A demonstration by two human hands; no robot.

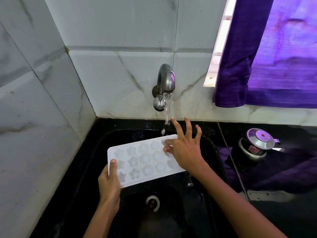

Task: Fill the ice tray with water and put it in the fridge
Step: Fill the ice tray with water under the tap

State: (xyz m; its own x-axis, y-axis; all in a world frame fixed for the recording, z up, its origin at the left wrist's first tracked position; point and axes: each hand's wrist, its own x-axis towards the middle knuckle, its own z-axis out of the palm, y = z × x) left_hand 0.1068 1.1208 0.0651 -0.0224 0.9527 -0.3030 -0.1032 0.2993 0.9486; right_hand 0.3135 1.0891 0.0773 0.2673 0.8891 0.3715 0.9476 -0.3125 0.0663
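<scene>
A white ice tray [137, 162] with star and round moulds is held level over the black sink [120, 212]. My left hand [109, 182] grips its near left corner, thumb on top. My right hand [185, 146] hovers over the tray's far right end with fingers spread wide, thumb touching the tray surface. A metal wall tap [165, 81] runs, and its stream of water [166, 121] falls onto the tray's far right corner, just left of my right fingertips. Water drips off the tray's right edge into the sink.
The sink drain [152, 202] lies below the tray. A metal pot with a lid [257, 143] stands on the black counter at right. A purple curtain [267, 54] hangs over the window at upper right. Tiled walls close the left and back.
</scene>
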